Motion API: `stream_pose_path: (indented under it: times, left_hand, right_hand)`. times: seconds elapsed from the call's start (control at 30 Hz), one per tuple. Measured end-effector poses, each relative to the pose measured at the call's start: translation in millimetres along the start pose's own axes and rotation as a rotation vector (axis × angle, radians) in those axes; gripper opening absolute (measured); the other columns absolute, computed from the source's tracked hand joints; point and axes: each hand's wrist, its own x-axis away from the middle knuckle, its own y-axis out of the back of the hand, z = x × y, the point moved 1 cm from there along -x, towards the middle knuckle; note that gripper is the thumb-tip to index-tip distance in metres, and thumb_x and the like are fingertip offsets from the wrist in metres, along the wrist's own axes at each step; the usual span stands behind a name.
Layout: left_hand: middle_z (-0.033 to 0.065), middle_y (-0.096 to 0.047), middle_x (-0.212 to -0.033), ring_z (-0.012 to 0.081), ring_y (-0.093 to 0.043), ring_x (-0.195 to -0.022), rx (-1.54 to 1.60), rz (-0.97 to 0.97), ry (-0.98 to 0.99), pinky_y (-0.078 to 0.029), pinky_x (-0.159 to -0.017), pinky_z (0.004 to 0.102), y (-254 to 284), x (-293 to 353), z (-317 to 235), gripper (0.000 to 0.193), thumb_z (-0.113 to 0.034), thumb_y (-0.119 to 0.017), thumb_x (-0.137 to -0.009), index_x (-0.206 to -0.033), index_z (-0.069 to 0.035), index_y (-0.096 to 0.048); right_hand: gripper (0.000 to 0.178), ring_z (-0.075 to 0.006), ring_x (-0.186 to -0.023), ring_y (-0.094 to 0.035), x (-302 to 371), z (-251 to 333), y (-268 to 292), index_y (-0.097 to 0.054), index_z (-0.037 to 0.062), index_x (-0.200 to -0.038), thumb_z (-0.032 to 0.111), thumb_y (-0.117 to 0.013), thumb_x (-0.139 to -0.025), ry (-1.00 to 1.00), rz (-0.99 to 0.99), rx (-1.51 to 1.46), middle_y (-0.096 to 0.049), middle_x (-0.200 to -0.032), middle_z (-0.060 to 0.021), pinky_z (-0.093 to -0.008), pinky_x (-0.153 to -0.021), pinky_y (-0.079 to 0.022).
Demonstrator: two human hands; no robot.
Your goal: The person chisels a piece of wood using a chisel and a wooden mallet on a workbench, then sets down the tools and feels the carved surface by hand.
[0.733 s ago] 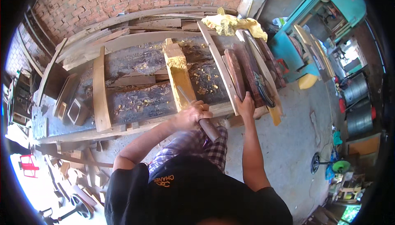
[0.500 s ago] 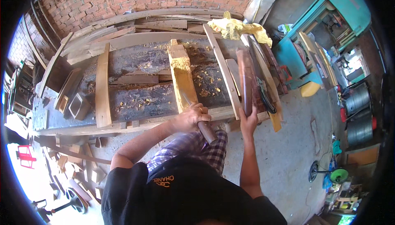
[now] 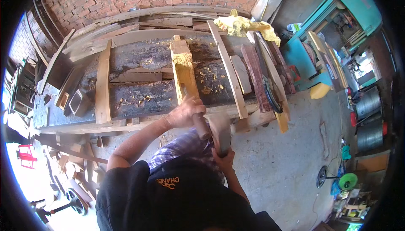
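Observation:
My left hand (image 3: 187, 112) is wrapped round a chisel (image 3: 201, 127), its brown wooden handle sticking out toward me. The blade slants away into the hollow of a yellow wooden block (image 3: 183, 77) lying across the workbench. My right hand (image 3: 223, 158) grips the lower end of a wooden mallet (image 3: 220, 133), a long club-like piece blurred by motion. Its side is right beside the butt of the chisel handle; whether they touch I cannot tell. Yellow chips lie around the block.
On the dark workbench (image 3: 143, 100), a pale plank (image 3: 103, 83) lies left of the block; a batten (image 3: 228, 68), several boards and a handsaw (image 3: 272, 96) lie to the right. A teal machine (image 3: 299, 64) stands far right. Offcuts litter the floor at left.
The mallet has swung down and left, from over the boards at right to beside the chisel handle. My left hand has shifted slightly left with the chisel.

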Motion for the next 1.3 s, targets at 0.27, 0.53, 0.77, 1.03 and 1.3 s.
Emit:
stream_pose_path:
  times: [0.27, 0.53, 0.77, 1.03, 1.3]
  left_hand:
    - [0.0076, -0.059, -0.093, 0.0295, -0.055, -0.097, -0.068, -0.055, 0.024, -0.041, -0.09, 0.0419, 4, 2, -8, 0.023, -0.008, -0.071, -0.069, -0.091, -0.012, -0.063]
    - [0.0056, -0.058, -0.095, 0.0292, -0.055, -0.097, -0.088, -0.132, 0.0, -0.041, -0.087, 0.0422, 8, 7, 6, 0.027, -0.004, -0.067, -0.071, -0.096, -0.013, -0.061]
    - [0.0048, -0.057, -0.102, 0.0271, -0.053, -0.106, -0.191, -0.068, 0.119, -0.035, -0.094, 0.0443, 2, 19, 33, 0.028, -0.017, -0.076, -0.075, -0.098, -0.017, -0.062]
    - [0.0066, -0.055, -0.105, 0.0299, -0.051, -0.106, -0.055, -0.03, 0.118, -0.04, -0.093, 0.0456, 11, 17, 3, 0.028, -0.006, -0.073, -0.075, -0.099, -0.015, -0.062]
    - [0.006, -0.056, -0.1, 0.028, -0.052, -0.107, -0.04, -0.034, 0.16, -0.039, -0.094, 0.0465, 17, 19, -7, 0.028, -0.009, -0.074, -0.075, -0.099, -0.016, -0.059]
  right_hand:
    - [0.052, -0.0219, -0.071, -0.059, 29, -43, -2, -0.053, -0.0013, -0.104, 0.027, -0.082, -0.072, 0.07, 0.077, -0.108, -0.062, -0.086, -0.0123, -0.0336, -0.069, -0.049]
    - [0.036, -0.0167, -0.057, -0.059, 13, -16, -10, -0.05, -0.0005, -0.092, 0.011, -0.079, -0.074, -0.096, 0.095, -0.391, -0.061, -0.068, -0.0086, -0.0344, -0.055, -0.048]
    - [0.033, -0.0265, -0.059, -0.062, -17, 20, -11, -0.062, 0.004, -0.08, 0.027, -0.082, -0.069, -0.053, 0.153, -0.175, -0.062, -0.066, -0.0101, -0.035, -0.056, -0.049]
    - [0.066, -0.0304, -0.092, -0.059, 10, 11, 2, -0.053, -0.0051, -0.114, 0.027, -0.086, -0.067, 0.348, 0.028, -0.093, -0.057, -0.106, -0.0175, -0.0464, -0.081, -0.047]
    - [0.036, -0.0139, -0.07, -0.057, 17, 25, 17, -0.058, 0.0009, -0.086, 0.016, -0.086, -0.07, 0.03, 0.017, -0.104, -0.056, -0.078, -0.0026, -0.0302, -0.064, -0.048]
